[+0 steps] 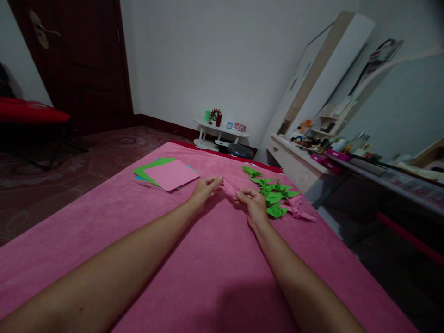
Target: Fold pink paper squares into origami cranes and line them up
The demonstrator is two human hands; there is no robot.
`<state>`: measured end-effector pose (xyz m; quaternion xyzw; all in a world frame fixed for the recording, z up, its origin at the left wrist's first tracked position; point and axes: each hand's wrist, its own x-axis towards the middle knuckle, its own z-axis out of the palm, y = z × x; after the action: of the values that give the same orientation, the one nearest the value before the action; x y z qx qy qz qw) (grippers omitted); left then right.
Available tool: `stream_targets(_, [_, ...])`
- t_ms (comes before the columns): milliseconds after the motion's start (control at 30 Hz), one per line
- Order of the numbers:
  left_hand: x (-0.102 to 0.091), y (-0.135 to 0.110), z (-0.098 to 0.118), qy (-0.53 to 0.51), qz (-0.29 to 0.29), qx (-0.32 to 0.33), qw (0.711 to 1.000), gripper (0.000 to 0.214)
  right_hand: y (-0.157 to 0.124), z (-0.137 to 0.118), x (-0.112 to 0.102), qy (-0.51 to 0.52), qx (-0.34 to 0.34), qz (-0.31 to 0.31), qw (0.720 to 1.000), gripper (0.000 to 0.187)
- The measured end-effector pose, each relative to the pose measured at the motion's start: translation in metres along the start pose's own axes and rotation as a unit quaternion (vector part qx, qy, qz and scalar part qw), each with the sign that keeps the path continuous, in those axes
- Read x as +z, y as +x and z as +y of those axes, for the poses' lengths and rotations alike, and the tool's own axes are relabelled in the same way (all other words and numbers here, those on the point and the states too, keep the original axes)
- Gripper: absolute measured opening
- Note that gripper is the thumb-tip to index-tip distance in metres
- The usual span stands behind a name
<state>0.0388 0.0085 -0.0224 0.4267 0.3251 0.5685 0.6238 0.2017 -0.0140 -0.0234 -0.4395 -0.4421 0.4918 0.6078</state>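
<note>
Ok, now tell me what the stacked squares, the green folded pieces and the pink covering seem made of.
Stacked squares: apparently matte paper, by their thin, straight edges and even color.
Green folded pieces: probably similar matte paper, as they hold pointed, creased shapes.
Pink covering: likely a dull, soft-looking fabric, perhaps short-napped, judging by its mottled surface; the fiber can't be told.

Left forearm (138,249) and right forearm (294,273) are stretched out bare, angled inward. The left hand (205,188) and right hand (255,203) are held near each other, both kinda curled into a pinch.
</note>
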Motion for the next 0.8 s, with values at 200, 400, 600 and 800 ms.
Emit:
stream_targets(200, [0.011,-0.011,-0.006,0.006,-0.055,-0.015,0.998,0.040,-0.002,0.005,0.006,0.049,0.017,0.010,0.999,0.028])
stream_targets(400, [0.010,-0.011,-0.008,0.015,-0.036,-0.032,0.999,0.038,-0.004,0.009,0.008,0.038,0.021,-0.025,0.999,0.028])
stream_targets(600, [0.008,-0.008,-0.009,0.026,-0.020,-0.029,0.999,0.031,-0.005,0.009,0.007,0.015,0.011,-0.036,0.999,0.029])
stream_targets(800, [0.004,-0.005,-0.010,-0.006,-0.039,-0.062,0.997,0.029,-0.005,0.007,0.007,0.031,0.021,-0.044,0.998,0.028])
